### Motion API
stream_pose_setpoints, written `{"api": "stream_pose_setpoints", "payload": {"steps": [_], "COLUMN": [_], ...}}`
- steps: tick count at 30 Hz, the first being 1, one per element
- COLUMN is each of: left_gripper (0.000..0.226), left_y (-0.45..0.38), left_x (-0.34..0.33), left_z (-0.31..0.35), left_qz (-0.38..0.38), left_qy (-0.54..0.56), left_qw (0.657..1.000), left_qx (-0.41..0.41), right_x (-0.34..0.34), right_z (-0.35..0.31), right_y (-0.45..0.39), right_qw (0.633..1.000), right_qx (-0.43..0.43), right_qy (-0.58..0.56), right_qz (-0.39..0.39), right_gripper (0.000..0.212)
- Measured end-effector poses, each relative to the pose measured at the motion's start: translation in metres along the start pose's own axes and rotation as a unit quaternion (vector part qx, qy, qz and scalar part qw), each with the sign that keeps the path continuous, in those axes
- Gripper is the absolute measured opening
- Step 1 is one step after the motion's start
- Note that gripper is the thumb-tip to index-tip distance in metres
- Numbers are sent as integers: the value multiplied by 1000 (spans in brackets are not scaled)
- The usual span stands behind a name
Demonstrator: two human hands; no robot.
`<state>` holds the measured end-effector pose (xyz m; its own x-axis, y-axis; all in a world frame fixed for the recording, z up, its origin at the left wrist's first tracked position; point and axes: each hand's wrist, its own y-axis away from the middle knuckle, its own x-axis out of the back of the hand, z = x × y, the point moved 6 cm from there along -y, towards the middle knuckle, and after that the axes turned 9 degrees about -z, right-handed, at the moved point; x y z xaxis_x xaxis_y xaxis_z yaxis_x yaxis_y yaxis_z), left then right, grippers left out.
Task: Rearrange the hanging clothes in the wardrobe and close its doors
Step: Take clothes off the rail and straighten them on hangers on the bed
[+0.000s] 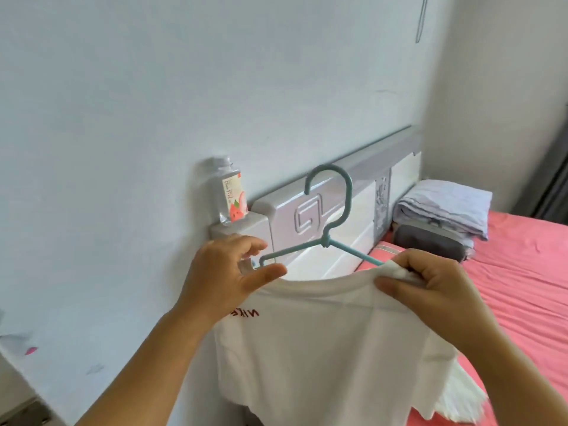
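A white T-shirt [322,348] with red lettering near the collar hangs between both hands in front of the bed's headboard. A teal plastic hanger [335,210] stands upright above the collar, hook on top. Its left arm end is bare beside my left hand, and its right arm runs into the shirt's shoulder. My left hand [230,272] pinches the shirt's left shoulder between thumb and fingers, right by the hanger's end. My right hand [430,287] grips the bunched right shoulder of the shirt over the hanger arm. No wardrobe is in view.
A clear bottle [230,195] with a pink label stands on the ledge of the grey-white headboard [295,219] against the white wall. Folded blankets [442,210] lie at the head of the bed with the pink sheet [522,287] at the right.
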<state>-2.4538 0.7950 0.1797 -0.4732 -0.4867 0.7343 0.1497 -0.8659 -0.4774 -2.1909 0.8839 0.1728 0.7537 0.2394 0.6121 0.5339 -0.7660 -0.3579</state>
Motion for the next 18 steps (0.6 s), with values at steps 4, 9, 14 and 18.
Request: {"api": "stream_pose_setpoints", "payload": {"steps": [4,9,14,18], "left_gripper": [51,57,42,45], "left_y": [-12,-34,-68,-108], "left_x": [-49,-107,-157,-196], "left_z": [4,26,50,67], "left_qz": [-68,-121,-173,-184], "left_qy": [13,34,60,73], "left_qw": [998,991,982,978], "left_qx": [2,-40,-54,-64], "right_x": [33,60,88,113], "right_z": [27,63,103,146], "right_y": [23,46,52,37], "right_qw": [998,992,983,977], "right_qx": [-44,-109,-156,-177], "right_qy": [1,-3,-9,-8], "right_qz": [44,69,96,116], "right_gripper": [14,13,20,20]}}
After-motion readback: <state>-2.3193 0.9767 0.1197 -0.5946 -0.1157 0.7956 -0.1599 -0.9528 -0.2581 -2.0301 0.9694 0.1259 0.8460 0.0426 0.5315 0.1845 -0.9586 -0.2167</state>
